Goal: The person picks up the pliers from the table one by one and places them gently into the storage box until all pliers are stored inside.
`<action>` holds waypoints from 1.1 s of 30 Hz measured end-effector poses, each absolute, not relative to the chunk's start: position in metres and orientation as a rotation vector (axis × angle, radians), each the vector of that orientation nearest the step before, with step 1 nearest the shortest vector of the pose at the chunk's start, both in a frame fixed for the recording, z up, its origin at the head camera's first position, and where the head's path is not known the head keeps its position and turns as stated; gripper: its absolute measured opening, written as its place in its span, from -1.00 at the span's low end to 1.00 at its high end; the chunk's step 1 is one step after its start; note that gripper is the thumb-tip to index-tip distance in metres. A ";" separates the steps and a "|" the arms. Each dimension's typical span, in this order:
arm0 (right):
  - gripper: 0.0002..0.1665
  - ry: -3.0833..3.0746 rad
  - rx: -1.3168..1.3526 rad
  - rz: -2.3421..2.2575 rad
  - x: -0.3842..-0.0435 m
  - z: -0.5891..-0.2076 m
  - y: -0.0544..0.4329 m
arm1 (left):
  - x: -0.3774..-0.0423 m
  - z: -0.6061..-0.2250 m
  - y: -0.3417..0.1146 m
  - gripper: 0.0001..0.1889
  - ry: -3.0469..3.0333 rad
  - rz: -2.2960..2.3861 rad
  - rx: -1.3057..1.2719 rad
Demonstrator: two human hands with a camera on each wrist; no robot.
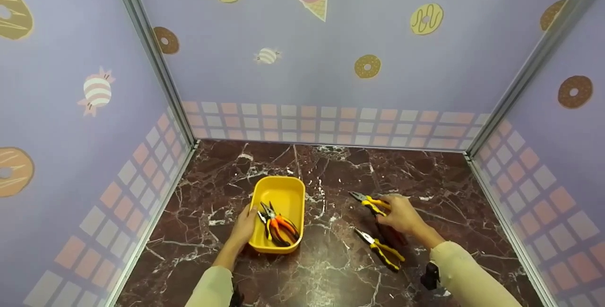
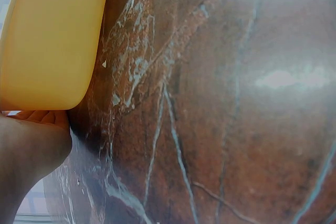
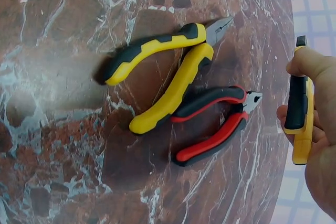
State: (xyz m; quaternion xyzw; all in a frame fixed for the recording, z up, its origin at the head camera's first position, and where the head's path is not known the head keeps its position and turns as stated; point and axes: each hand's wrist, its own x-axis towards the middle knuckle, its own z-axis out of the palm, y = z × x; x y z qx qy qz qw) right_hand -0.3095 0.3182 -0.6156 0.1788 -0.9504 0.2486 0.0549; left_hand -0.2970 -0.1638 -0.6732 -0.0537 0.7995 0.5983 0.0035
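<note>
My left hand [image 1: 244,225] grips the left side of a yellow plastic box [image 1: 279,189], thumb at the rim. Inside the box lie several pliers [image 1: 279,226], one with orange-and-black handles. In the left wrist view the fingers run along the box's outer wall [image 2: 52,35]. My right hand [image 1: 401,213] holds yellow-and-black pliers [image 1: 366,200] by the handles, jaws pointing left; the right wrist view shows them raised off the table. Below that hand lie yellow-and-black long-nose pliers [image 3: 178,77] and red-and-black pliers [image 3: 215,140], the latter mostly hidden under the hand in the head view.
Everything stands on a dark red marbled tabletop [image 1: 326,269]. Lilac panels with sweets printed on them enclose the back [image 1: 321,85], left [image 1: 56,132] and right [image 1: 543,127]. Metal corner posts [image 1: 156,56] join the panels.
</note>
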 end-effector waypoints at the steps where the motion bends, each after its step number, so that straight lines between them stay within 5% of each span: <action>1: -0.36 -2.879 0.545 0.748 -0.310 -0.616 0.318 | -0.297 -0.673 -0.164 -0.45 2.509 1.867 -0.167; 33: -0.39 -2.798 0.588 0.741 -0.313 -0.604 0.294 | -0.298 -0.671 -0.163 -0.43 2.505 1.834 -0.197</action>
